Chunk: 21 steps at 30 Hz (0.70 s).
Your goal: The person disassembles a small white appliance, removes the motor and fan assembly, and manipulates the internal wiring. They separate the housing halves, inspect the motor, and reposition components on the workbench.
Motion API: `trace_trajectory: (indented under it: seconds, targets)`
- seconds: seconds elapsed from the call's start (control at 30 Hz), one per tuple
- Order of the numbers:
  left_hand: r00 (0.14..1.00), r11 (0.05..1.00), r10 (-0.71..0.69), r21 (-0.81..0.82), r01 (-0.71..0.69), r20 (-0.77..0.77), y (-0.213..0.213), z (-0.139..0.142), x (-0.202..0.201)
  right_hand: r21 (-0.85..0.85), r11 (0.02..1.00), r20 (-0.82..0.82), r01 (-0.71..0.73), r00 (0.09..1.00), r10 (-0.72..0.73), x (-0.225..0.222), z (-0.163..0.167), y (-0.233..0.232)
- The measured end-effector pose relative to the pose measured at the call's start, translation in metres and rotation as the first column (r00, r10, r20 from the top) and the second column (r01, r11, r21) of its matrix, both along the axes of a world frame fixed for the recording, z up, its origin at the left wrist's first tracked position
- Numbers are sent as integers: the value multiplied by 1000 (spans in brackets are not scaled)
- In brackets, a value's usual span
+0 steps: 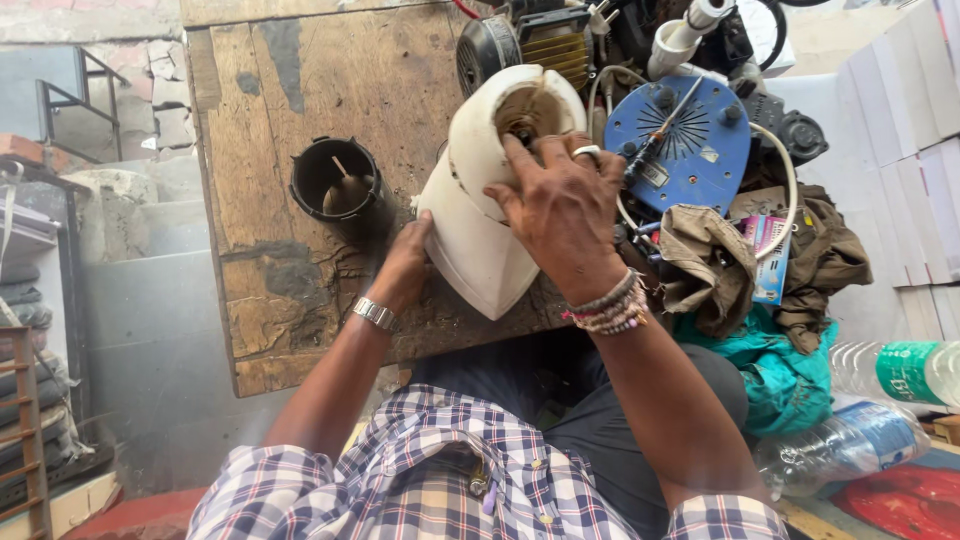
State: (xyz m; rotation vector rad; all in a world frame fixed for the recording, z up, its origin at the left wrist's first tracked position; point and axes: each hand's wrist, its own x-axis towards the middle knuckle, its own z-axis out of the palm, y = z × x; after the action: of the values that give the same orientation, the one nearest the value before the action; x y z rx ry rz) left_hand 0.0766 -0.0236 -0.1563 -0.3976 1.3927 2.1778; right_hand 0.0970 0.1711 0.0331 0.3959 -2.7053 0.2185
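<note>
Packages: flat pink-and-blue box point(768, 255) among brown cloth right of tabletop point(260, 200); green-labelled clear bottle point(905, 372) at far right. We hold cream appliance housing point(480, 215) on tabletop edge: right hand point(560, 205) fingers point(525, 160) spread over its top opening, left hand point(405, 265) curled against its lower side. Black cup point(335, 185) stands just left.

So the housing point(490, 200) sits on the wooden board point(300, 100), left hand point(405, 265) gripping its near left side, right hand point(560, 205) spread on top with fingers at the opening. Left of the left hand, a round cup-shaped part point(340, 190) stands on the board. Just right of the right hand lies a round plate point(690, 150) with a screwdriver point(660, 130) on it. Nearer than that plate, right of the wrist, is a heap of rags point(760, 290). Plastic bottles point(880, 400) lie further right and nearer.
</note>
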Motion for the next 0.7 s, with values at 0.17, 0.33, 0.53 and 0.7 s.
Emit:
trace_trajectory:
  seconds: [0.17,0.33,0.53,0.7]
  targets:
    - [742,402,-661,-888,223,-113,-26,49,-1,-43,997,249,-57,966,66,4,2,4]
    - [677,332,-680,-941,-59,-282,-16,89,9,103,990,33,-100,995,97,22,3,-4]
    - [691,386,-580,-893,-233,-431,-9,103,17,-11,989,40,-150,988,151,16,4,5]
    - [669,442,-527,-841,-312,-525,-10,100,18,-160,959,37,-233,970,241,5,19,27]
